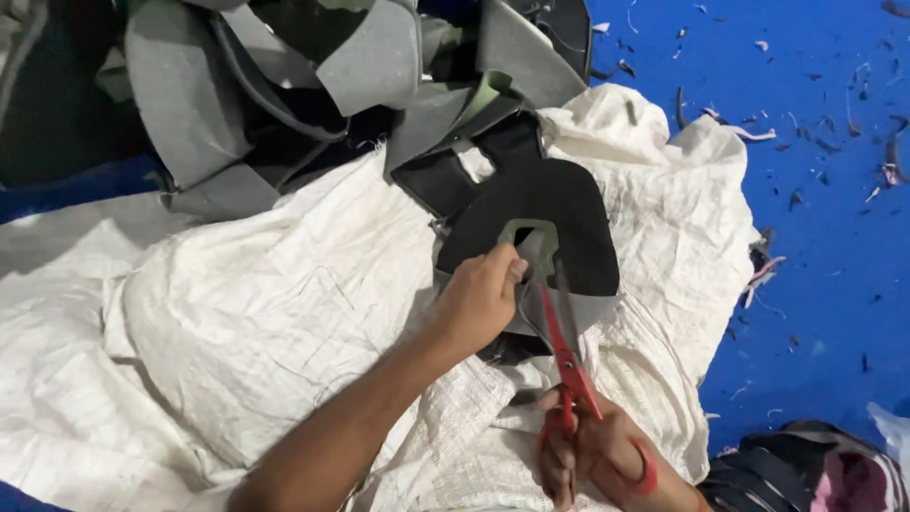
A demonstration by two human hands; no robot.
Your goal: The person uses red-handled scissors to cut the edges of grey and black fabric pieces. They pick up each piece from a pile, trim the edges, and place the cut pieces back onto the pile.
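Black cloth piece [540,213] lying on a white sack [237,313], left hand [479,299] pinching its edge, right hand [592,455] gripping red scissors [566,356], blades on the cloth, blue floor [825,237] beside.

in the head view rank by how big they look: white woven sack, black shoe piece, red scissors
1. white woven sack, by far the largest
2. black shoe piece, pinched by the left hand
3. red scissors in the right hand

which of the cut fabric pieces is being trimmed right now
The black piece with the green tab, lying on the white sack. The left hand pinches it and the red scissors in the right hand cut into it; the grey pieces lie untouched behind.
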